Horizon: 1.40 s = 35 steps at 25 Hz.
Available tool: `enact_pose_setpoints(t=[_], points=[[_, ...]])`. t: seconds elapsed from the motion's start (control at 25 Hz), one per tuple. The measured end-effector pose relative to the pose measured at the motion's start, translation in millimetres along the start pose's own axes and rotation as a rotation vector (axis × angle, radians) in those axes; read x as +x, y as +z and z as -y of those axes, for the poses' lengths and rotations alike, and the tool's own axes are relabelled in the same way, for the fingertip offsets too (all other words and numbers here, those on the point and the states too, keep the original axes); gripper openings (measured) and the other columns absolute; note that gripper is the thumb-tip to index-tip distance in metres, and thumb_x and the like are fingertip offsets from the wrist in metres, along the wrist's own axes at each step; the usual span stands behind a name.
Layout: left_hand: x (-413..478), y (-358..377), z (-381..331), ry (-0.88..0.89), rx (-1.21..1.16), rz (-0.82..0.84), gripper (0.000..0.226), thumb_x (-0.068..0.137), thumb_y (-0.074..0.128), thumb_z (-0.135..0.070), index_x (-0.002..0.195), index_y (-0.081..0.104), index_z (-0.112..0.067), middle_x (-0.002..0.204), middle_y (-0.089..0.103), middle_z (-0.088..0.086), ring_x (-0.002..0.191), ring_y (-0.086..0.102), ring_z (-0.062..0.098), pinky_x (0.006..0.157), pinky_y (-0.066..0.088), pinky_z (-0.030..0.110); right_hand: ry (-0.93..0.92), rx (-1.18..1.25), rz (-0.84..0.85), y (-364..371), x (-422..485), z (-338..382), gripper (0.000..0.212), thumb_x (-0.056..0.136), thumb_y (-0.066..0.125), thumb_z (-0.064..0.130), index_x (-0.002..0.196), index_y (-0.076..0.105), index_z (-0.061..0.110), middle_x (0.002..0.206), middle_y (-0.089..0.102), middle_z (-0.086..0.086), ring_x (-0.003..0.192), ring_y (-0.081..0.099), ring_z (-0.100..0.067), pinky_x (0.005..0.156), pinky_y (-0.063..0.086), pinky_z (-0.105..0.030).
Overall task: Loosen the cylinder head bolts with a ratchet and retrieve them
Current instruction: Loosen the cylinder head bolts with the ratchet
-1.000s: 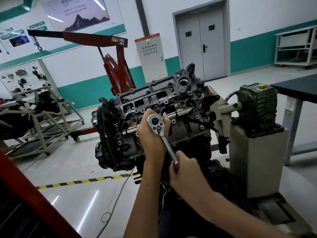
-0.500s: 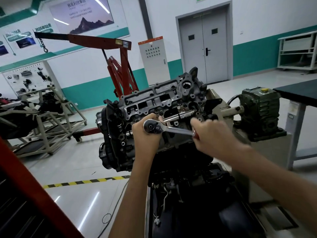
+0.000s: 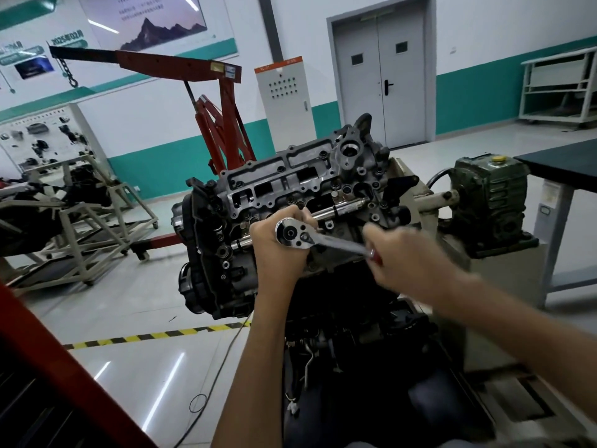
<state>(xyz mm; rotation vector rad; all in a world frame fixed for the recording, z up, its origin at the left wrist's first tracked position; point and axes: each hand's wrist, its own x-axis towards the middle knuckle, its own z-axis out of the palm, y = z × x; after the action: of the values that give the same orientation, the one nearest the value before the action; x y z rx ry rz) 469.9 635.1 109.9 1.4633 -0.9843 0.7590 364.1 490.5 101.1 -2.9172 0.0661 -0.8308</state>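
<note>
A dark grey cylinder head point(image 3: 290, 182) sits tilted on an engine stand, its bolt holes facing me. A chrome ratchet point(image 3: 295, 236) is set against the head's front face, its handle pointing right and slightly down. My left hand point(image 3: 277, 250) grips the ratchet's round head from behind and below. My right hand point(image 3: 403, 257), blurred, grips the red-tipped handle end. The bolt under the ratchet is hidden by the tool and my left hand.
A green gearbox point(image 3: 487, 195) with a shaft drives the stand at the right. A red engine crane point(image 3: 223, 121) stands behind the head. A dark table point(image 3: 562, 160) is far right. A red frame bar point(image 3: 64, 376) crosses the lower left. Yellow-black tape point(image 3: 155, 334) marks the floor.
My right hand swung the ratchet handle from pointing down up to the right, then dropped it slightly lower. My left hand stayed on the ratchet head.
</note>
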Motion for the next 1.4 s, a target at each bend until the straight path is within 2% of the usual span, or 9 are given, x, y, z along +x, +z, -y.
enact_pose_setpoints(t=[0.16, 0.48, 0.68, 0.8, 0.92, 1.04, 1.16, 1.32, 1.4], points=[[0, -7, 0, 0.016, 0.096, 0.016, 0.056, 0.086, 0.061, 0.003, 0.055, 0.030, -0.031, 0.045, 0.032, -0.015, 0.044, 0.030, 0.000, 0.049, 0.024, 0.009, -0.077, -0.165, -0.039, -28, 22, -10, 0.020, 0.082, 0.052, 0.017, 0.082, 0.032, 0.020, 0.063, 0.054, -0.004, 0.064, 0.061, -0.028, 0.056, 0.035, -0.030], [-11, 15, -7, -0.114, -0.153, -0.241, 0.049, 0.090, 0.061, -0.003, 0.055, 0.031, -0.020, 0.047, 0.031, -0.006, 0.041, 0.027, 0.016, 0.045, 0.025, 0.031, 0.250, 0.586, 0.097, 50, -49, 79, 0.018, 0.088, 0.046, 0.019, 0.077, 0.031, 0.021, 0.065, 0.041, 0.000, 0.065, 0.052, -0.026, 0.062, 0.046, -0.036], [1, -2, 1, 0.063, -0.022, 0.014, 0.061, 0.083, 0.058, 0.011, 0.056, 0.029, -0.036, 0.045, 0.033, -0.019, 0.042, 0.029, -0.005, 0.050, 0.024, 0.009, 0.012, 0.025, 0.069, 4, -7, 11, 0.013, 0.087, 0.046, 0.021, 0.088, 0.033, 0.020, 0.084, 0.063, -0.010, 0.078, 0.063, -0.031, 0.063, 0.044, -0.036], [3, -9, -1, 0.127, 0.057, 0.095, 0.056, 0.083, 0.059, 0.005, 0.056, 0.038, -0.038, 0.046, 0.037, -0.019, 0.044, 0.031, -0.005, 0.049, 0.026, 0.011, -0.142, -0.235, -0.039, -33, 28, -15, 0.016, 0.081, 0.049, 0.014, 0.084, 0.034, 0.018, 0.072, 0.063, -0.006, 0.065, 0.063, -0.029, 0.054, 0.036, -0.031], [-2, -9, -3, 0.036, 0.106, -0.079, 0.047, 0.088, 0.059, -0.009, 0.052, 0.033, -0.024, 0.048, 0.029, -0.013, 0.045, 0.026, 0.003, 0.045, 0.025, 0.020, -0.070, -0.181, 0.008, -16, 15, 0, 0.021, 0.083, 0.050, 0.017, 0.084, 0.029, 0.022, 0.069, 0.058, -0.001, 0.063, 0.061, -0.023, 0.050, 0.031, -0.024], [-9, 9, -8, -0.093, 0.001, -0.245, 0.046, 0.088, 0.062, -0.011, 0.055, 0.032, -0.022, 0.051, 0.030, -0.009, 0.048, 0.029, 0.009, 0.049, 0.028, 0.025, 0.144, 0.250, 0.044, 30, -26, 41, 0.019, 0.086, 0.047, 0.021, 0.083, 0.029, 0.022, 0.074, 0.056, -0.005, 0.076, 0.062, -0.030, 0.060, 0.042, -0.033], [-7, 18, -8, -0.108, -0.190, -0.262, 0.049, 0.091, 0.057, 0.001, 0.054, 0.030, -0.013, 0.050, 0.028, -0.004, 0.048, 0.025, 0.012, 0.052, 0.028, 0.022, 0.251, 0.530, 0.091, 48, -45, 71, 0.020, 0.087, 0.046, 0.022, 0.076, 0.030, 0.024, 0.064, 0.043, 0.003, 0.061, 0.053, -0.022, 0.060, 0.045, -0.034], [-3, -5, 3, -0.029, -0.047, -0.073, 0.052, 0.090, 0.055, 0.002, 0.049, 0.027, -0.012, 0.046, 0.026, -0.005, 0.045, 0.023, 0.004, 0.047, 0.022, 0.020, 0.040, 0.174, 0.110, 20, -22, 35, 0.013, 0.087, 0.045, 0.024, 0.087, 0.032, 0.022, 0.080, 0.059, -0.006, 0.077, 0.061, -0.029, 0.063, 0.042, -0.032], [4, -17, 1, 0.046, 0.010, 0.088, 0.053, 0.088, 0.057, 0.000, 0.050, 0.032, -0.026, 0.047, 0.029, -0.007, 0.044, 0.024, 0.001, 0.049, 0.022, 0.013, -0.119, -0.085, 0.049, -9, 8, 3, 0.009, 0.086, 0.046, 0.019, 0.090, 0.038, 0.020, 0.069, 0.056, -0.001, 0.064, 0.058, -0.024, 0.054, 0.036, -0.027]])
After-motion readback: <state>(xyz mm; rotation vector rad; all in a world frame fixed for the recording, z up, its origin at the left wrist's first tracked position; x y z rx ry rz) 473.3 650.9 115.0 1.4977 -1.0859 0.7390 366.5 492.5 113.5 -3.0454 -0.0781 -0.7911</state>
